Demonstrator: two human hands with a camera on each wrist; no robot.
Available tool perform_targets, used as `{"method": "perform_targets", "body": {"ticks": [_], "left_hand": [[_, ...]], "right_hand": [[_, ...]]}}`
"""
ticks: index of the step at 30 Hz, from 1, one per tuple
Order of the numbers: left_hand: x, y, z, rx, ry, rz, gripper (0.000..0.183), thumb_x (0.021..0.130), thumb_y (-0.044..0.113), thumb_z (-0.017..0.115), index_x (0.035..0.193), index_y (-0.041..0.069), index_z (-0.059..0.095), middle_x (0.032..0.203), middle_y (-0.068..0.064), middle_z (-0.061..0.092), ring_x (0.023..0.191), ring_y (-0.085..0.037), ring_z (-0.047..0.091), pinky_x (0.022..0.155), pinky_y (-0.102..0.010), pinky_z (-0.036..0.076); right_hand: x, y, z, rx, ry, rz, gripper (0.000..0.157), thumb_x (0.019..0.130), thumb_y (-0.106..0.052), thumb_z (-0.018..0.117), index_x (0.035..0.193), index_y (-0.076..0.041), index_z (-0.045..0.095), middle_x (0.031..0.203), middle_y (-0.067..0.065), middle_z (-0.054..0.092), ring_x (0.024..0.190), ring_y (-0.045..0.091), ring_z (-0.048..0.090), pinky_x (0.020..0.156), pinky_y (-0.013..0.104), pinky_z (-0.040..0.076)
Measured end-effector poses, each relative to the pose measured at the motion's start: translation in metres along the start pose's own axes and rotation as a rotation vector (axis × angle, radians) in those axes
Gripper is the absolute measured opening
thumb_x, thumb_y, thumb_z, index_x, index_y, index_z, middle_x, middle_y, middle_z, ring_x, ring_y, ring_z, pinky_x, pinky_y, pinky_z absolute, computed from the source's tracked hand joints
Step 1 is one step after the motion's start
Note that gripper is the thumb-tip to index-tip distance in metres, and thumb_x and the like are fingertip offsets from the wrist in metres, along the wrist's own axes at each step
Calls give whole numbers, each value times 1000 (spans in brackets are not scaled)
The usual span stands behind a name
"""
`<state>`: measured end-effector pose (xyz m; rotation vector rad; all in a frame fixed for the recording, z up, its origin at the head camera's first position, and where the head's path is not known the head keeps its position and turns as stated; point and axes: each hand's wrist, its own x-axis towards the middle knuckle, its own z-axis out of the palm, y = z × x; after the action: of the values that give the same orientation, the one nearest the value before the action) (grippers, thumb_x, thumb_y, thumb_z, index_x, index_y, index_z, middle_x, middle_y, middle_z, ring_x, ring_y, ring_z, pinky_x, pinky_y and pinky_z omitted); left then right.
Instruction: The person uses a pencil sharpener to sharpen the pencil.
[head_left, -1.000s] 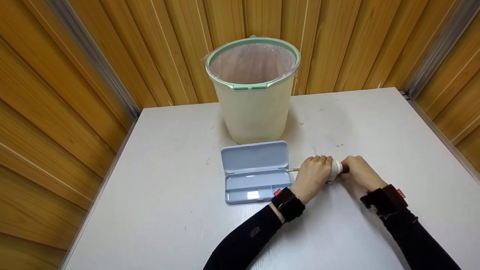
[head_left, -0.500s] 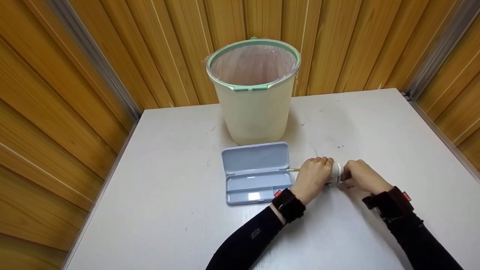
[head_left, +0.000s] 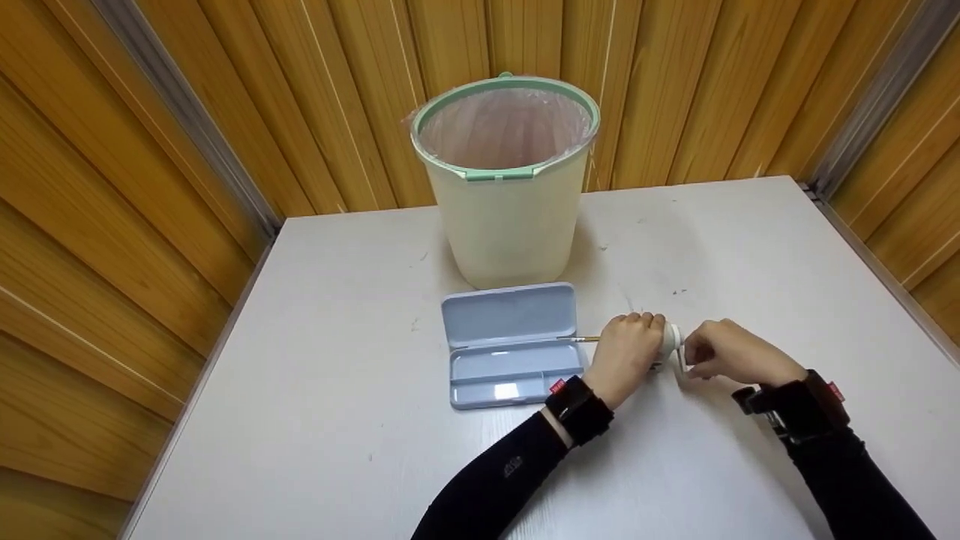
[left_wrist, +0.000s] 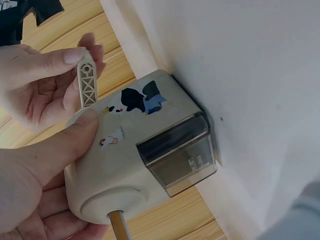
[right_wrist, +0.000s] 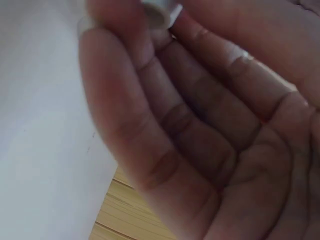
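A cream hand-crank pencil sharpener (left_wrist: 117, 150) with cartoon stickers and a clear shavings drawer (left_wrist: 182, 167) lies under my left hand (head_left: 628, 352), whose fingers and thumb grip its body. From its front sticks a pencil (left_wrist: 119, 225); in the head view the pencil's far end, with a metal band, reaches the blue case. My right hand (head_left: 739, 354) is at the sharpener's other end, thumb and fingers pinching the end of the crank handle (left_wrist: 87, 82). In the right wrist view, curled fingers mostly hide a pale piece of the handle (right_wrist: 160, 14).
Left of the hands lies a light blue pencil case (head_left: 510, 300), lid open, with divided compartments. Behind it stands a cream trash bin (head_left: 510, 225) with a green rim and plastic liner. Wood-look panels (head_left: 337, 97) border the white table (head_left: 322, 337).
My right hand has shifted slightly right and turned with the crank handle, which now shows beside the sharpener in the head view. My left hand stays nearly still on the sharpener.
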<state>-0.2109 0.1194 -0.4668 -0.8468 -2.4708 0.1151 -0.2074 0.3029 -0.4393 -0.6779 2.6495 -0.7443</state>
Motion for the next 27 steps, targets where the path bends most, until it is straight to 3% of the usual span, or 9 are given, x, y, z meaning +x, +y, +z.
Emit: {"method": "perform_targets", "body": {"ticks": [6, 13, 19, 27], "left_hand": [[-1, -1, 0, 4, -10, -8, 18, 90, 19, 63, 106, 20, 72, 94, 11, 72, 82, -3, 67, 70, -15, 52], [0, 1, -2, 16, -30, -18, 17, 90, 20, 62, 104, 22, 72, 92, 12, 72, 80, -2, 67, 68, -15, 52], [1, 4, -2, 42, -3, -26, 12, 89, 20, 62, 96, 23, 71, 86, 13, 71, 76, -2, 66, 66, -15, 52], [2, 4, -2, 62, -9, -6, 12, 89, 20, 61, 96, 23, 71, 86, 13, 70, 75, -1, 65, 66, -15, 52]], "right_hand": [[-4, -4, -4, -49, 14, -68, 14, 78, -5, 77, 71, -10, 66, 71, -6, 67, 67, 0, 57, 62, 21, 48], [-9, -8, -8, -37, 46, -81, 15, 78, -4, 76, 71, -12, 65, 69, -7, 64, 66, -2, 54, 62, 20, 47], [-13, -10, -9, -54, 67, -81, 14, 78, -5, 77, 73, -12, 67, 70, -8, 64, 65, -2, 53, 60, 20, 47], [-19, -14, -16, -59, 152, -114, 10, 81, -5, 75, 77, -12, 69, 75, -7, 69, 69, -3, 57, 61, 20, 48]]}}
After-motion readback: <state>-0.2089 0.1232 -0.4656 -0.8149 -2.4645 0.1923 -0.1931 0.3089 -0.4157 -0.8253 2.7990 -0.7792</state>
